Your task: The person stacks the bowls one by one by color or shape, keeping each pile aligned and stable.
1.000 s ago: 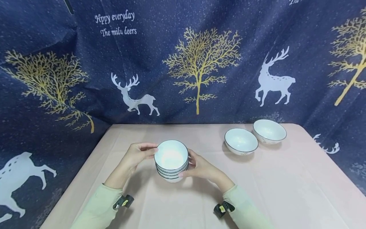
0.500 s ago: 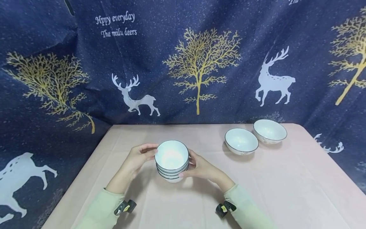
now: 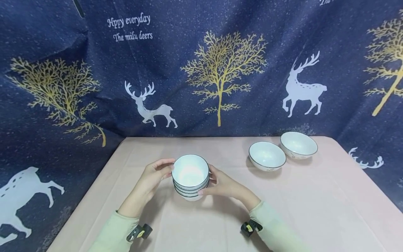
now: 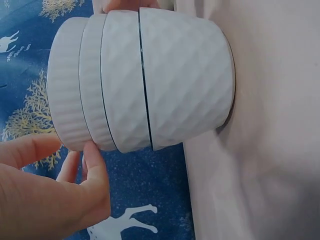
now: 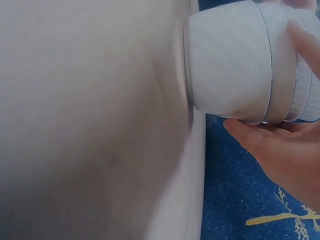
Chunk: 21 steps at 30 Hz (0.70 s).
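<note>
A stack of several small white bowls (image 3: 190,171) with dark rims stands upright on the table between my two hands. In the left wrist view the stacked bowls (image 4: 185,75) show faceted lower walls and ribbed upper ones. At the upper bowls' rims, my left hand (image 3: 152,176) grips the left side with thumb and fingers. My right hand (image 3: 223,183) holds the stack from the right, its thumb across the front lower down and its fingers round the far side. The right wrist view shows the base of the stack (image 5: 227,62) right at the tabletop.
Two wider white bowls with dark rims stand at the back right, the nearer bowl (image 3: 267,155) close beside the farther bowl (image 3: 298,144). A pale pink cloth covers the table (image 3: 315,206). Behind it hangs a dark blue curtain (image 3: 195,21) with deer and trees.
The whole scene has shifted slightly to the right in the head view. Both hands keep their hold on the stack, with no clear movement against the table.
</note>
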Each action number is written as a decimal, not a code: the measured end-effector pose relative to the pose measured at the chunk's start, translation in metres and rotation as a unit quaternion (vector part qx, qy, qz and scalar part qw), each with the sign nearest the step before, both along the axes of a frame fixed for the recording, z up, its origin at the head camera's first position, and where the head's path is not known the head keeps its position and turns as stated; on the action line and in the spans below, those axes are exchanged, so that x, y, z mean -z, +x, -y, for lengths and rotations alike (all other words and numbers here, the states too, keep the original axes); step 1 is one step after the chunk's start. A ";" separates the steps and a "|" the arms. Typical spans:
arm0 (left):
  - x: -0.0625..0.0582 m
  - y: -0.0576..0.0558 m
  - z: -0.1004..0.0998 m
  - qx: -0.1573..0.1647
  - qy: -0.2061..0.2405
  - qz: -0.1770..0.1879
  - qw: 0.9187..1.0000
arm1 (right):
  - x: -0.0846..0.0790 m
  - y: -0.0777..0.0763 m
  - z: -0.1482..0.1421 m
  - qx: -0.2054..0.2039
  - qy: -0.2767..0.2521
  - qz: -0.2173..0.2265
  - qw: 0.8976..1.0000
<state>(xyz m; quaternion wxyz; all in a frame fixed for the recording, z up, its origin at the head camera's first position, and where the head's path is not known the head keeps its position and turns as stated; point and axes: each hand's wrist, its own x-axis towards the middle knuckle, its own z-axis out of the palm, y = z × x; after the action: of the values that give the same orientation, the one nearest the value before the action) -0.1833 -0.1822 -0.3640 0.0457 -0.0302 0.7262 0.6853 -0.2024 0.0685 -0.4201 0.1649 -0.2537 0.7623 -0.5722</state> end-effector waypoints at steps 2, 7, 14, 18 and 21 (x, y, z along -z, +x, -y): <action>0.000 0.000 0.000 0.004 -0.002 -0.004 1.000 | -0.002 0.000 -0.001 0.001 0.006 -0.001 1.000; -0.003 0.002 -0.003 0.005 -0.008 -0.016 1.000 | -0.008 0.000 -0.006 0.005 0.015 -0.005 1.000; -0.011 0.010 -0.011 -0.006 -0.014 -0.034 0.999 | -0.012 -0.001 -0.014 -0.013 0.012 -0.021 1.000; -0.015 0.014 -0.014 -0.010 -0.018 -0.056 0.998 | -0.015 0.000 -0.018 -0.011 0.020 -0.027 0.999; -0.017 0.017 -0.017 -0.016 -0.015 -0.072 0.997 | -0.015 0.001 -0.022 -0.006 0.024 -0.033 0.999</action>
<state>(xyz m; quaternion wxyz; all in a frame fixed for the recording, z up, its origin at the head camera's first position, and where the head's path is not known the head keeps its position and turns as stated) -0.1662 -0.1651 -0.3465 -0.0180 0.0069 0.7372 0.6754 -0.2018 0.0905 -0.4047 0.1492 -0.2729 0.7793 -0.5440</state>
